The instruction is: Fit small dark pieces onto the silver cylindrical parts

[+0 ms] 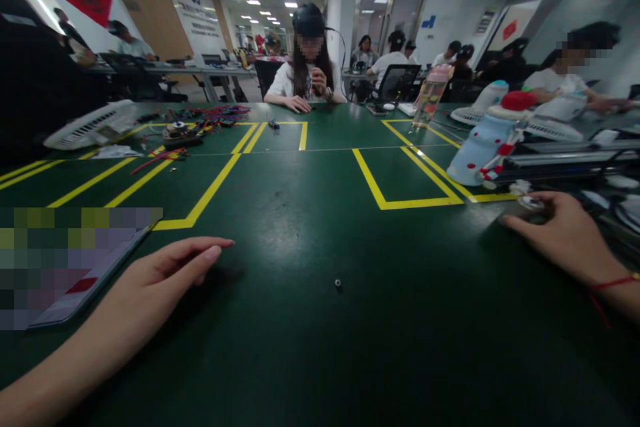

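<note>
So, left to right across the green bench (310,347):

Phone: a flat phone (80,290) lay at 8 o'clock, its screen blurred, touching the outer edge of the left hand.
Left hand: the left hand (160,280) rested palm down on the bench at 7 o'clock, fingers stretched out and together, pointing toward 2 o'clock; it gripped nothing.
Small part: a tiny round part (338,283) sat alone on the bench near the centre, well apart from both hands.
Bottle: a pale blue bottle with red spots (477,150) lay tilted at 2 o'clock, just beyond the right hand.
Right hand: the right hand (560,233) lay at 3 o'clock, fingers loosely curled over a small round metal object (531,202) at its fingertips; whether it actually pinched that piece I cannot tell.
Far side: a person (306,77) sat at 12 o'clock, hands on the bench.
</note>
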A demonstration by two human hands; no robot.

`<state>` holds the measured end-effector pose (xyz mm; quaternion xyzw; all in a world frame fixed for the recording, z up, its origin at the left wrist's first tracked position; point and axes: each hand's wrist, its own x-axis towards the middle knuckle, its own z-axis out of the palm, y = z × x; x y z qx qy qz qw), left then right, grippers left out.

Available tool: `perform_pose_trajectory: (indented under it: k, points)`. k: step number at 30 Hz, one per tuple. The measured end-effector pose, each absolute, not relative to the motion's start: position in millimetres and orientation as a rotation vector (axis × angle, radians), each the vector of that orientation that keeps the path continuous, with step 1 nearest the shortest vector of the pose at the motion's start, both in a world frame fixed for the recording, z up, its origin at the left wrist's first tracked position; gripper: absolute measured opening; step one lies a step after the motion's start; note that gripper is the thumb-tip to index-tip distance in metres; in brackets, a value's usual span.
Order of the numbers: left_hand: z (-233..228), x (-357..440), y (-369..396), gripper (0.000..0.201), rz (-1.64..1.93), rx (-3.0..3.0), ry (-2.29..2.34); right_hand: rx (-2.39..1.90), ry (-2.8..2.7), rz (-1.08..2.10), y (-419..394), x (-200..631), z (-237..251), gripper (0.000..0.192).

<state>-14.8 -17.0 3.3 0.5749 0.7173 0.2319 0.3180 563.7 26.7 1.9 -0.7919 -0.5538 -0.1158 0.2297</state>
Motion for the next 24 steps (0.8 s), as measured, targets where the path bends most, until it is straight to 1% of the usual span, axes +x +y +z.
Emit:
perform_pose_trajectory:
  k: [2,3,4,5,6,7,8,9,10,12,13,14,16,19,21,22,24]
  points:
    - [4,-10,-16,0.053,0.608,1.52,1.877,-2.025,-1.596,-0.556,21,541,4,0.081]
    - [5,-8,-16,0.054,0.607,1.521,1.866,-1.917,-1.682,-0.619,17,521,7,0.082]
    - [6,-7,-16,0.055,0.608,1.519,1.858,-1.797,-1.811,-0.607,12,496,10,0.079]
    - [7,-5,-16,0.054,0.608,1.518,1.856,-1.665,-1.974,-0.546,6,468,12,0.07]
    - [7,-5,-16,0.053,0.611,1.521,1.858,-1.566,-2.125,-0.359,1,439,14,0.058]
    - [8,-4,-17,0.052,0.611,1.528,1.865,-1.465,-2.254,-0.146,-4,409,16,0.054]
    - [8,-4,-17,0.051,0.611,1.538,1.875,-1.403,-2.336,0.048,-8,381,16,0.055]
    - [8,-4,-18,0.049,0.606,1.55,1.883,-1.341,-2.394,0.179,-11,357,16,0.052]
    - [8,-5,-19,0.048,0.601,1.559,1.885,-1.29,-2.44,0.281,-12,337,16,0.045]
    - [8,-5,-20,0.047,0.602,1.569,1.876,-1.228,-2.488,0.354,-9,315,17,0.026]
    - [8,-5,-20,0.046,0.609,1.572,1.869,-1.216,-2.492,0.348,-6,314,19,0.021]
    - [8,-5,-21,0.045,0.618,1.577,1.862,-1.218,-2.482,0.335,-2,320,23,0.021]
    - [7,-5,-20,0.044,0.631,1.591,1.856,-1.313,-2.392,0.222,7,349,32,0.025]
    - [6,-5,-19,0.045,0.61,1.606,1.856,-1.605,-2.111,-0.079,20,421,48,0.029]
    - [5,-4,-18,0.046,0.594,1.607,1.859,-1.792,-1.929,-0.24,26,472,55,0.029]
    - [4,-4,-18,0.046,0.589,1.606,1.864,-1.917,-1.858,-0.295,28,495,56,0.029]
    - [3,-4,-18,0.047,0.588,1.611,1.874,-2.207,-1.711,-0.305,32,531,56,0.029]
